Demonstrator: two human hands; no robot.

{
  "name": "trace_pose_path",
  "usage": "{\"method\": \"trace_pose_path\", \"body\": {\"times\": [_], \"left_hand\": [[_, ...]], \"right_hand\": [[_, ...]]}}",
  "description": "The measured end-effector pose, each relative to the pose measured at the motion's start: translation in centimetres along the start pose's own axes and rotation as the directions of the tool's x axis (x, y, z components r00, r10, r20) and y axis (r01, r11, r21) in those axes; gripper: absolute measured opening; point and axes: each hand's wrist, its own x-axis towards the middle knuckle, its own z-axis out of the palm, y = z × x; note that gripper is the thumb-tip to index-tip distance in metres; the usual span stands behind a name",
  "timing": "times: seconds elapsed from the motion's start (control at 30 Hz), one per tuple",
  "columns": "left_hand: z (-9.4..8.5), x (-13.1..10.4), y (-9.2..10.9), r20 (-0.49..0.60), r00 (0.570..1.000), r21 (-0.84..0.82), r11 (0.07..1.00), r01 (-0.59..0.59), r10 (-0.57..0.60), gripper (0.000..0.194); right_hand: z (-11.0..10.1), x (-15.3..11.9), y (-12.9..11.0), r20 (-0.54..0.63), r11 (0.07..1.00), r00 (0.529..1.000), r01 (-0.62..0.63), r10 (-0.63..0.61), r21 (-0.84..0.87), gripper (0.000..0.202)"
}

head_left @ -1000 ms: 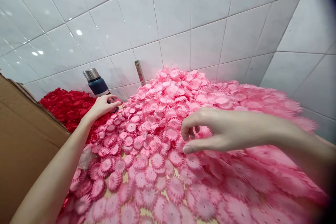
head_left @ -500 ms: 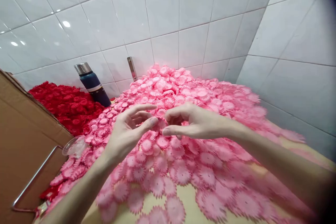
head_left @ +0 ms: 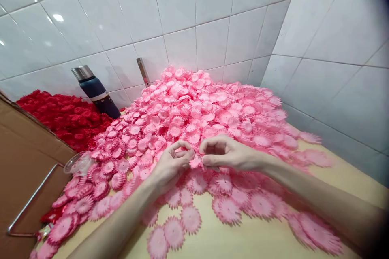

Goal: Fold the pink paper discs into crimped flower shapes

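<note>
My left hand [head_left: 173,166] and my right hand [head_left: 232,154] meet over the front of a large heap of pink fringed flower discs [head_left: 194,101]. Between the fingertips of both is one small pink flower disc [head_left: 196,162], pinched at its left and right edges. My fingers partly cover it, so its full outline does not show. Single pink discs lie flat below my wrists, some overlapping.
A pale yellow tabletop [head_left: 209,234] shows at the front. Left stand a cardboard box [head_left: 27,170], a metal wire handle [head_left: 33,198], a clear plastic lid [head_left: 79,163], a red flower heap [head_left: 65,117] and a dark blue bottle [head_left: 99,93]. A metal strip [head_left: 143,72] leans on the tiled wall.
My left hand has closed from a loose, spread grasp to a pinch, meeting my right fingertips at the small disc. The whole view has shifted, with the background moving left.
</note>
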Motion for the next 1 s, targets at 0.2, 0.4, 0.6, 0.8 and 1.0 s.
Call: {"method": "trace_pose_path", "body": {"times": [0.2, 0.4, 0.6, 0.8, 1.0], "left_hand": [[-0.2, -0.1, -0.4, -0.152, 0.966, 0.377, 0.916, -0.138, 0.208, 0.022], [-0.4, -0.2, -0.7, -0.103, 0.973, 0.429, 0.892, -0.144, 0.206, 0.019], [-0.8, 0.1, -1.3, -0.100, 0.981, 0.369, 0.922, -0.117, 0.165, 0.025], [-0.7, 0.0, -1.5, -0.122, 0.973, 0.304, 0.940, -0.152, 0.197, 0.024], [-0.3, 0.1, -1.2, -0.060, 0.973, 0.425, 0.888, -0.176, 0.222, 0.021]], "right_hand": [[0.3, 0.0, 0.7, -0.103, 0.998, 0.994, -0.030, 0.025, -0.048, 0.018], [0.3, 0.2, 1.9, -0.144, 0.999, 0.990, 0.005, 0.000, 0.033, 0.016], [0.0, 0.3, 2.6, -0.170, 1.000, 0.985, -0.006, 0.010, 0.028, 0.020], [0.0, 0.3, 2.4, -0.177, 1.000, 0.984, -0.026, 0.028, 0.017, 0.020], [0.1, 0.1, 2.5, -0.185, 0.999, 0.982, -0.040, 0.036, -0.020, 0.026]]}}
